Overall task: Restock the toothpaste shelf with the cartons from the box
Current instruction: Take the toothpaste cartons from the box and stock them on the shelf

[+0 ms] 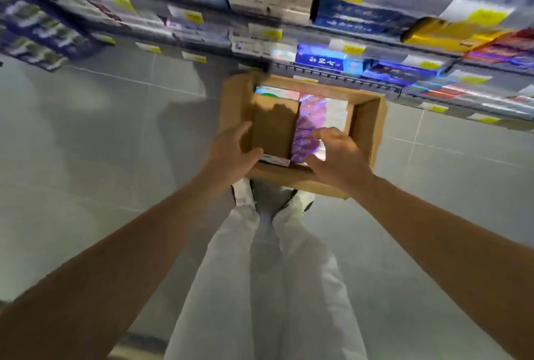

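Note:
An open cardboard box (367,125) stands on the floor in front of my feet, below the shelves. Inside it lie shiny purple toothpaste cartons (307,117) on the right, with bare brown cardboard to their left. My left hand (231,154) hovers at the box's near left edge with fingers spread and holds nothing. My right hand (336,156) reaches into the near right of the box, its fingers curled onto the purple cartons; whether it grips one is unclear. The picture is blurred by motion.
Shelves (332,76) stocked with toothpaste cartons and yellow price tags run across the top of the view, right behind the box. Grey tiled floor (101,143) stretches to the left and right. My legs and white shoes (244,195) stand just behind the box.

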`<action>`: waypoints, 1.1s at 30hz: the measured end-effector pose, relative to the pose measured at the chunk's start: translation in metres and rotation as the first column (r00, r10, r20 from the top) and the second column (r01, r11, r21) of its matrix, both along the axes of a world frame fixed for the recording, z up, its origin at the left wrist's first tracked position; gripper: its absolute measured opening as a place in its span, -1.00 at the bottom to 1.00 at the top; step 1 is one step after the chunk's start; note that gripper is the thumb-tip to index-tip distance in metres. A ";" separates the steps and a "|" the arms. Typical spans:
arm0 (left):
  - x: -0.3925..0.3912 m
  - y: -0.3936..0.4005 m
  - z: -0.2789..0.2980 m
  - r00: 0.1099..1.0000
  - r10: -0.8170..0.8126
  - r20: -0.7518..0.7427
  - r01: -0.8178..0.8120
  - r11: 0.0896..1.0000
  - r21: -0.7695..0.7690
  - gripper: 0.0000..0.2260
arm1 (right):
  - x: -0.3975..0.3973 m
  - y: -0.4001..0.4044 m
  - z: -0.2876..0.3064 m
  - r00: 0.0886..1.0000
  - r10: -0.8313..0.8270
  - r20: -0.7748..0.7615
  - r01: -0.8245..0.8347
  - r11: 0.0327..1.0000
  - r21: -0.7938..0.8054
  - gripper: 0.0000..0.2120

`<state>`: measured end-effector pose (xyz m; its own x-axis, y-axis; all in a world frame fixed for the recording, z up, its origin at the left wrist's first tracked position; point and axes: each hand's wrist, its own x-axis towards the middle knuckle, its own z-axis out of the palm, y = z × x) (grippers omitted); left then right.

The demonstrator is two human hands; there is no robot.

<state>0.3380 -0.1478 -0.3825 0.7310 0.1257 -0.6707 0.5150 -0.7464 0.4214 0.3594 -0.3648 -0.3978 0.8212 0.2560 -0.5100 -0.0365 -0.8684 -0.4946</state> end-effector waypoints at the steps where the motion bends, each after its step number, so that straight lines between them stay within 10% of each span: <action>1: -0.001 0.001 -0.025 1.000 -0.015 -0.011 0.015 1.000 -0.003 -0.42 | -0.002 0.002 -0.023 0.999 0.002 -0.040 -0.003 1.000 -0.012 -0.58; 18: -0.003 0.014 -0.393 0.981 -0.104 -0.164 0.090 0.992 -0.090 -0.47 | -0.024 0.058 -0.435 0.927 0.096 -0.362 -0.126 0.990 -0.061 -0.68; 33: 0.009 0.023 -0.435 0.995 0.076 -0.058 -0.087 0.975 -0.205 -0.55 | -0.013 0.093 -0.494 0.713 0.247 -0.656 -0.341 0.940 -0.017 -0.41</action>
<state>0.3472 -0.1251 -0.8176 0.6893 0.0379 -0.7235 0.5945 -0.6004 0.5349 0.3460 -0.2722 -0.8918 0.1861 0.3231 -0.9279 -0.0323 -0.9419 -0.3344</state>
